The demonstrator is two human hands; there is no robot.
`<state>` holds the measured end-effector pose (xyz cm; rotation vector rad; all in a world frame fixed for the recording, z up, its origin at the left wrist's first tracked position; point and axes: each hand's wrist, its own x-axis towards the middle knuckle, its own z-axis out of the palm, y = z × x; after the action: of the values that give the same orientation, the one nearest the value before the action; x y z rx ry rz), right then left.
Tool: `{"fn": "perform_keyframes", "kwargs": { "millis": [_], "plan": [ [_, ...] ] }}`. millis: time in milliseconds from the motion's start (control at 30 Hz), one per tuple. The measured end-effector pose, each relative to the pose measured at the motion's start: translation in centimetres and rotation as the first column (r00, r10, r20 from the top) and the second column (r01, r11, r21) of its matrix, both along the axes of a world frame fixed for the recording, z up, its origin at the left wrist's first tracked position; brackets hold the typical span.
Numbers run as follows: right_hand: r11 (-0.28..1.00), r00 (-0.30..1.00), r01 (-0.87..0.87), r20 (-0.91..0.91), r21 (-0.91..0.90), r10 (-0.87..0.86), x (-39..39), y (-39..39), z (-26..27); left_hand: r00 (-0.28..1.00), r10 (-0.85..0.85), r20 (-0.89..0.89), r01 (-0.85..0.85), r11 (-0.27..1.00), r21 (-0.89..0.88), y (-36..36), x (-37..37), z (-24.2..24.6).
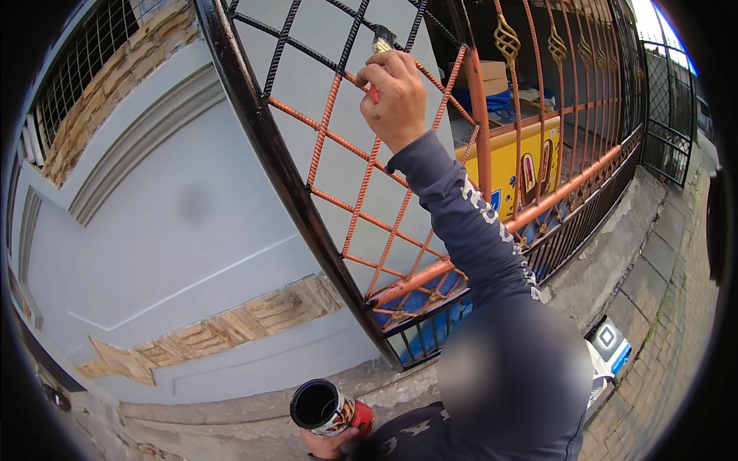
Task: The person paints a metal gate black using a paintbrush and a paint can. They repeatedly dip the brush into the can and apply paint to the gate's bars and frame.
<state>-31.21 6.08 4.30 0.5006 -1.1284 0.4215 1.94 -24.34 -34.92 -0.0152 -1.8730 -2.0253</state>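
Observation:
My right hand [395, 95] is raised at the upper middle, its fingers closed around a paintbrush [383, 41] with a red handle and dark, paint-wetted bristles. The bristles are at a twisted bar of the metal lattice grille [357, 212]. Upper bars of the lattice are black, while the lower ones are copper-orange. Low in the view, my left hand [327, 442] holds a paint can [328, 408] by its side. The can's rim and inside are coated black, and its mouth faces up.
A black frame post [282, 155] edges the lattice beside a grey wall [190, 230] with stone trim. Orange vertical bars [540, 104] with twisted ornaments stand to the right, before a yellow freezer panel [553, 147]. A printed box [610, 343] lies on the paving at lower right.

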Motion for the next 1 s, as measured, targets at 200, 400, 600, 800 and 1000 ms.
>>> {"fn": "perform_keyframes", "kwargs": {
  "millis": [200,400,600,800,1000],
  "plan": [
    [0.997,1.000,0.010,-0.026,-0.075,-0.012,-0.5,-0.2,-0.9,1.000,0.003,0.006,-0.003,1.000,-0.016,0.0,-0.1,0.3],
    [0.998,0.998,-0.040,-0.041,-0.054,0.038,-0.5,0.6,-1.1,1.000,0.011,0.011,-0.011,0.999,-0.032,0.2,-0.3,0.4],
    [0.986,0.989,-0.150,-0.025,-0.072,0.149,0.2,2.1,-1.1,1.000,0.011,0.024,-0.010,0.999,-0.043,0.6,-0.5,0.5],
    [0.816,0.893,-0.449,-0.163,-0.364,0.419,0.2,4.3,-0.6,0.999,-0.008,0.036,0.009,0.999,-0.045,1.1,-1.1,0.5],
    [0.434,0.609,-0.788,-0.448,-0.437,0.654,0.0,5.2,-0.7,0.999,-0.023,0.046,0.025,0.998,-0.060,1.4,-1.4,0.5]
  ]
}}
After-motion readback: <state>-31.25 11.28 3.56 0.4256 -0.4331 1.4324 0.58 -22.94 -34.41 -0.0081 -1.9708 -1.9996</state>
